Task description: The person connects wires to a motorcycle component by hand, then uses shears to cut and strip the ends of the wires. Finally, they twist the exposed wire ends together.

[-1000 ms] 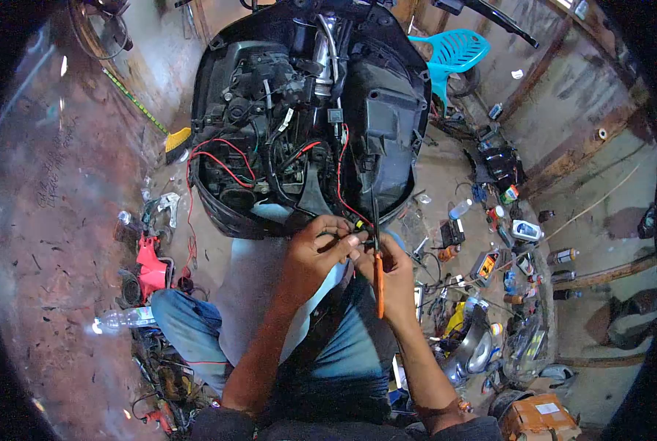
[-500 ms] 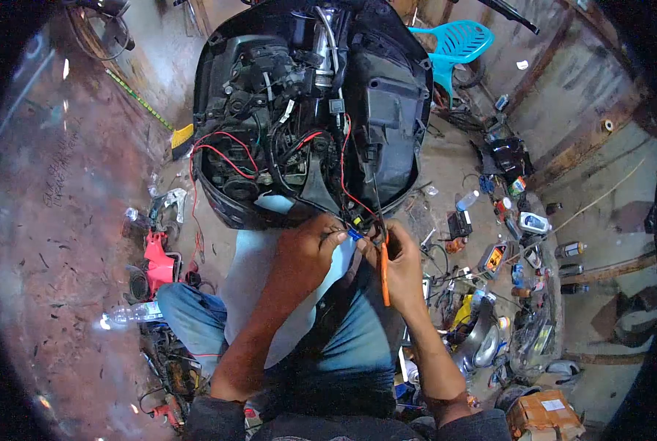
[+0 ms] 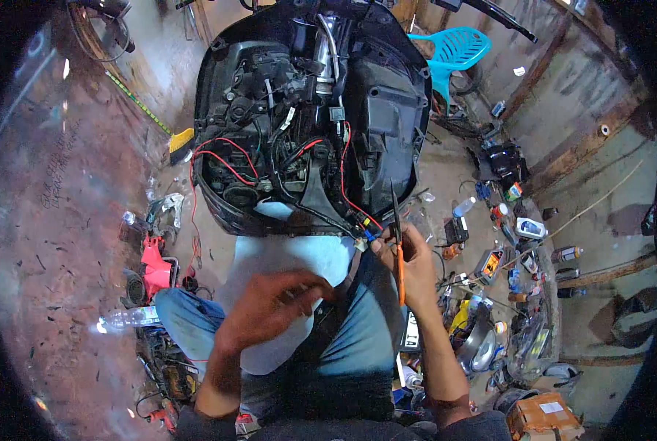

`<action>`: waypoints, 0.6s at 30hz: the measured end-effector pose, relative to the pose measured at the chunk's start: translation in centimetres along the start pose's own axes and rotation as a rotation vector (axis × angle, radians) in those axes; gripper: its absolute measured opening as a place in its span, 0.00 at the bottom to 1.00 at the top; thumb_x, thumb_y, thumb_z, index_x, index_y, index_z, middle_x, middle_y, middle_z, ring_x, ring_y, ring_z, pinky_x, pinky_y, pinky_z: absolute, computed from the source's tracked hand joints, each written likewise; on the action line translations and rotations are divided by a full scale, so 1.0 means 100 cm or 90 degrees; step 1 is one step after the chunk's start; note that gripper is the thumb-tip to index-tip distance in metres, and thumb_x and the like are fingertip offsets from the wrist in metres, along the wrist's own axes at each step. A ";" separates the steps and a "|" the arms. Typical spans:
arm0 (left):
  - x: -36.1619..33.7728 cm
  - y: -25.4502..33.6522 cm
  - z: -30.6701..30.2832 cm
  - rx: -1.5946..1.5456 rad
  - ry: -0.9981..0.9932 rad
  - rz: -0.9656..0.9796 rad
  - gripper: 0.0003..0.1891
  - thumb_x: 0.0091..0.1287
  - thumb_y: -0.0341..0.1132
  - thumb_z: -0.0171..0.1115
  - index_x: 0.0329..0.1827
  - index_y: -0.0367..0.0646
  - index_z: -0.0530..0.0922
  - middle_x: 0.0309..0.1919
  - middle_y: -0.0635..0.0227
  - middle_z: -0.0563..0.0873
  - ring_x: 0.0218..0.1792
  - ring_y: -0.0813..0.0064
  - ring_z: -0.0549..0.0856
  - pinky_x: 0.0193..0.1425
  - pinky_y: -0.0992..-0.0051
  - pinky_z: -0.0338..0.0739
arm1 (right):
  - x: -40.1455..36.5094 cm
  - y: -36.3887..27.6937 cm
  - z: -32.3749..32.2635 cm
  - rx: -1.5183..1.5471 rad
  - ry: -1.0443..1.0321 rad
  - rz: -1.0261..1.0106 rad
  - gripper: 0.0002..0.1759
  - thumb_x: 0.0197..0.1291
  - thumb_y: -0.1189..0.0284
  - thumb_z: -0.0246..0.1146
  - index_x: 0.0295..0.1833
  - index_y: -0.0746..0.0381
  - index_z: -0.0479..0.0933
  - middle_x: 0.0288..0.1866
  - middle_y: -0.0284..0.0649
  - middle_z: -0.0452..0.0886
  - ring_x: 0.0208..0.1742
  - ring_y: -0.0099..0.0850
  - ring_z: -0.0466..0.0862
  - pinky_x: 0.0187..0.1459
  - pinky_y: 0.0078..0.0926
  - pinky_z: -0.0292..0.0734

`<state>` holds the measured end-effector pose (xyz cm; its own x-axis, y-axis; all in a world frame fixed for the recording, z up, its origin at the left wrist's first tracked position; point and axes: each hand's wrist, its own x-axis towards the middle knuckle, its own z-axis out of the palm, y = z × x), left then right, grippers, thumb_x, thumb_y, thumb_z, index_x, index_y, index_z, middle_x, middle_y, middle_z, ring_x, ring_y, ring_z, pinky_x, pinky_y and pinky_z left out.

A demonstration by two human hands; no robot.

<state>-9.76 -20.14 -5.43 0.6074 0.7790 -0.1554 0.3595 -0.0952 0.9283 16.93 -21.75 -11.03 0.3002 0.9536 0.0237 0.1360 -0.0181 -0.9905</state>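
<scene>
My right hand (image 3: 414,266) grips scissors (image 3: 400,268) by their orange handles, blades pointing up and away from me. Its thumb and fingertips are also at a small blue piece (image 3: 372,237) among the wire ends. A red wire (image 3: 343,158) runs down to that spot beside a yellow-marked connector (image 3: 366,221). My left hand (image 3: 277,305), blurred by motion, is off the wires above my lap, its fingers loosely curled and apart with nothing seen in them. Beyond both hands stands the opened black vehicle body panel (image 3: 218,209), with dark parts and cables inside.
On the right lie bottles (image 3: 532,228), an orange-screened device (image 3: 492,261) and a cardboard box (image 3: 547,417). A red plastic part (image 3: 156,264) and a clear bottle (image 3: 130,317) are at left. A turquoise chair (image 3: 457,51) stands behind; a yellow-headed broom (image 3: 182,141) leans on the wall.
My left hand has let go of the wires and drawn back toward my lap. My right hand has shifted slightly right and down with the scissors, whose blades now show more plainly.
</scene>
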 end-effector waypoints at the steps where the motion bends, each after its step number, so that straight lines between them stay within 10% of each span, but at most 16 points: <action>1: -0.003 -0.002 0.007 0.013 -0.035 0.043 0.13 0.81 0.37 0.60 0.61 0.43 0.86 0.44 0.61 0.92 0.45 0.64 0.92 0.54 0.65 0.84 | -0.001 0.002 0.001 0.006 0.003 0.003 0.14 0.66 0.70 0.77 0.49 0.63 0.80 0.36 0.28 0.82 0.39 0.19 0.79 0.44 0.21 0.76; 8: 0.032 -0.008 0.029 0.189 0.097 0.352 0.16 0.80 0.40 0.63 0.63 0.43 0.85 0.48 0.59 0.91 0.51 0.59 0.90 0.60 0.64 0.83 | -0.003 0.006 0.005 0.067 0.007 0.042 0.14 0.65 0.70 0.78 0.48 0.61 0.80 0.37 0.26 0.79 0.38 0.17 0.77 0.42 0.20 0.73; 12: 0.067 -0.006 0.035 -0.049 0.266 0.001 0.13 0.75 0.35 0.67 0.59 0.41 0.86 0.42 0.61 0.91 0.39 0.71 0.91 0.43 0.70 0.83 | -0.004 0.004 0.007 0.063 0.003 0.032 0.14 0.65 0.70 0.78 0.48 0.62 0.80 0.37 0.26 0.78 0.38 0.17 0.76 0.42 0.20 0.73; 18: 0.095 -0.011 0.055 -0.134 0.257 0.055 0.07 0.76 0.34 0.67 0.49 0.40 0.84 0.28 0.71 0.84 0.26 0.84 0.80 0.26 0.79 0.73 | -0.007 0.001 0.010 0.070 -0.010 0.068 0.13 0.65 0.71 0.78 0.48 0.61 0.80 0.36 0.26 0.79 0.38 0.16 0.76 0.42 0.18 0.72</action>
<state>-0.48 -16.06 -9.80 0.2891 0.9568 0.0301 0.1427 -0.0741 0.9870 15.84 -22.09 -11.25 0.2919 0.9528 -0.0835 -0.0007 -0.0871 -0.9962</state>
